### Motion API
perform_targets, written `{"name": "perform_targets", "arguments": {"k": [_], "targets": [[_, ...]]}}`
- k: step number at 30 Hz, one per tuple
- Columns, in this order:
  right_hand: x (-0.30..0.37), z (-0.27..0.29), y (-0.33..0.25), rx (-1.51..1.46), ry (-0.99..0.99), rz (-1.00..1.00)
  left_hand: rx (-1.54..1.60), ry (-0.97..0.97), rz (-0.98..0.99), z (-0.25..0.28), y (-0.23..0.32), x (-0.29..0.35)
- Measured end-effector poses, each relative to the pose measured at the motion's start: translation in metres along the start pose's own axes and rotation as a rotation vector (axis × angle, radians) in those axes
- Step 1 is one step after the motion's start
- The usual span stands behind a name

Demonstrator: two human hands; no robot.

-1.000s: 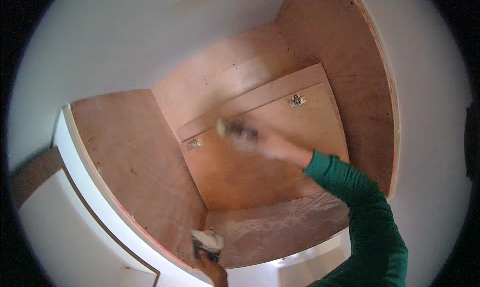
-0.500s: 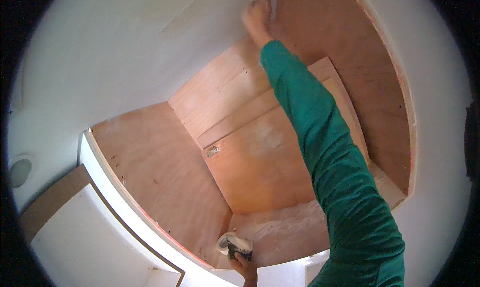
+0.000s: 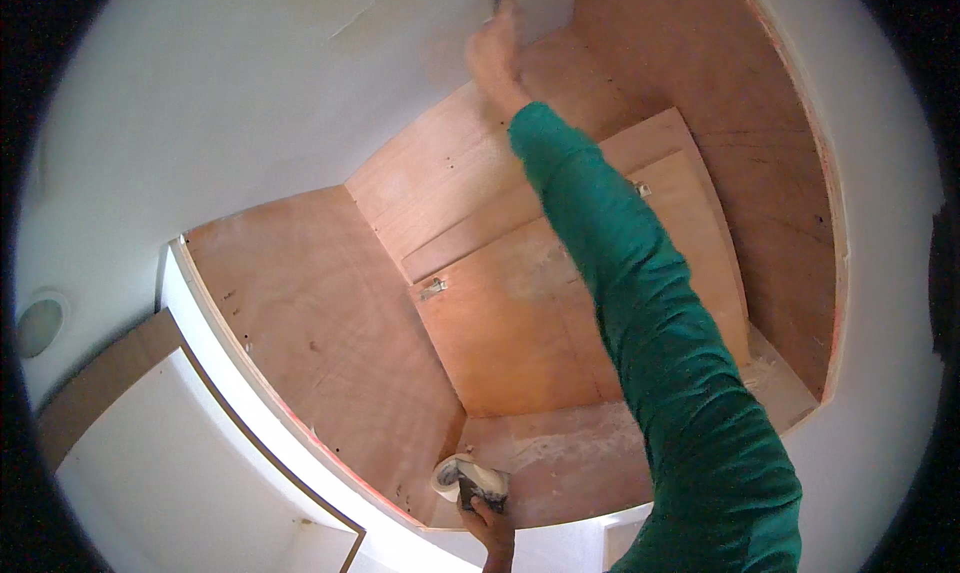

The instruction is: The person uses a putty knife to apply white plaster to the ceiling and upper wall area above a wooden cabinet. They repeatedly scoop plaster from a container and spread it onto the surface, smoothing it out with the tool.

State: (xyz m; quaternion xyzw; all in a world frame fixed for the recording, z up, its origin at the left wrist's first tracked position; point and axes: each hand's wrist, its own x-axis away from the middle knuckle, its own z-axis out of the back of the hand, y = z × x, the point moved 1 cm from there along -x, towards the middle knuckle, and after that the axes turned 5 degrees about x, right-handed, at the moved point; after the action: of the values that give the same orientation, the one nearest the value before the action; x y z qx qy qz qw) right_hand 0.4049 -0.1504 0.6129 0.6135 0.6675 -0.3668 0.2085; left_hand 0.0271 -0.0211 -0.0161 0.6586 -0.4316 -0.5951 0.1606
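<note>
High in the view, my right hand (image 3: 494, 55) reaches up in a green sleeve to the white ceiling panel (image 3: 250, 103). Its fingers are closed on a small dark tool (image 3: 498, 0), perhaps a scraper; blur hides its exact shape. Low in the view, my left hand (image 3: 488, 529) grips a cream-coloured, tub-like container (image 3: 488, 477) with a round rim and dark smears. A dark flat piece shows by its fingers. The container is over the bottom front of an open wooden cabinet (image 3: 320, 313).
Inside the cabinet, a loose wooden panel (image 3: 510, 323) with metal hinges (image 3: 433, 289) leans at the back. Pale dust marks the cabinet floor (image 3: 580, 438). A brown-edged white compartment (image 3: 170, 453) is at lower left, below a round ceiling light (image 3: 41, 325).
My right hand and its tool have shifted left and slightly down along the white panel. The view has moved a little. My left hand still holds the container.
</note>
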Motion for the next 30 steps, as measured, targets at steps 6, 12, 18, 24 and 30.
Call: {"name": "perform_targets", "arguments": {"k": [6, 12, 18, 24, 30], "targets": [[-0.083, 0.029, 0.061, -0.205, 0.292, 0.064, 0.024, -0.115, -0.022, -0.007, 0.0, -0.005], [-0.017, -0.004, -0.044, 1.094, -0.094, 0.165, -0.124, -0.05, -0.078, -0.001, -0.005, -0.001], [0.054, -0.035, -0.144, 0.994, -0.372, 0.083, -0.19, -0.017, -0.085, -0.011, 0.012, 0.004], [0.113, -0.061, -0.144, 0.487, -0.158, 0.199, -0.229, 0.009, -0.064, -0.003, 0.003, 0.004], [0.059, -0.045, -0.016, -0.181, -0.085, 0.026, 0.064, -0.066, 0.06, 0.003, -0.012, 0.003]]}}
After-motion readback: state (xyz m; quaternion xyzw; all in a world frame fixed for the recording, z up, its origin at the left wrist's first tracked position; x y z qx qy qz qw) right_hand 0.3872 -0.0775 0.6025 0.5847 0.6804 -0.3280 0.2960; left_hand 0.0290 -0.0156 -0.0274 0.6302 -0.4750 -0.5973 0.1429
